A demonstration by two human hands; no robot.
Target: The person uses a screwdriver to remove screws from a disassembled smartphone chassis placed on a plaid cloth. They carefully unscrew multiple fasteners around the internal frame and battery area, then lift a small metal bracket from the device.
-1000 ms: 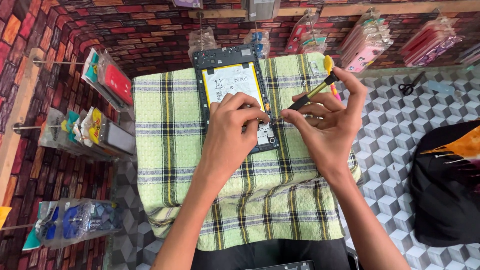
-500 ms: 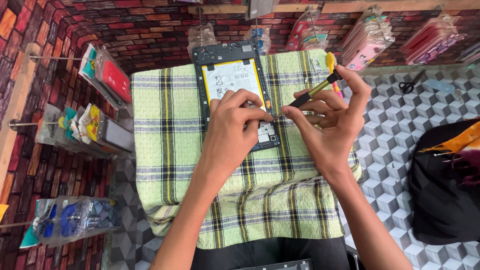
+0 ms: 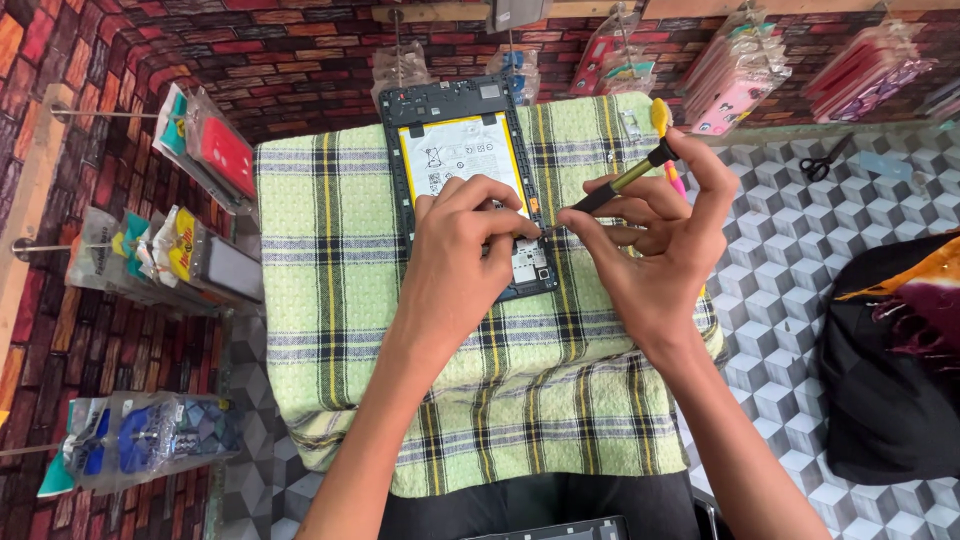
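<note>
Your left hand [image 3: 462, 258] presses curled fingers onto the lower part of the opened tablet [image 3: 465, 180], which lies back-up on the green plaid cloth [image 3: 330, 300]. Your right hand [image 3: 655, 245], just right of the tablet, grips a yellow-tipped screwdriver [image 3: 625, 180] whose tip meets the tablet's lower board beside your left fingertips.

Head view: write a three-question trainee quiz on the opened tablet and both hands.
1. True or false: the opened tablet lies on a green checked cloth.
2. Which hand holds the screwdriver? A) left B) right
3. What does the left hand rest on?

Key:
1. True.
2. B, the right hand.
3. The lower part of the tablet, fingertips near the screwdriver tip.
</note>
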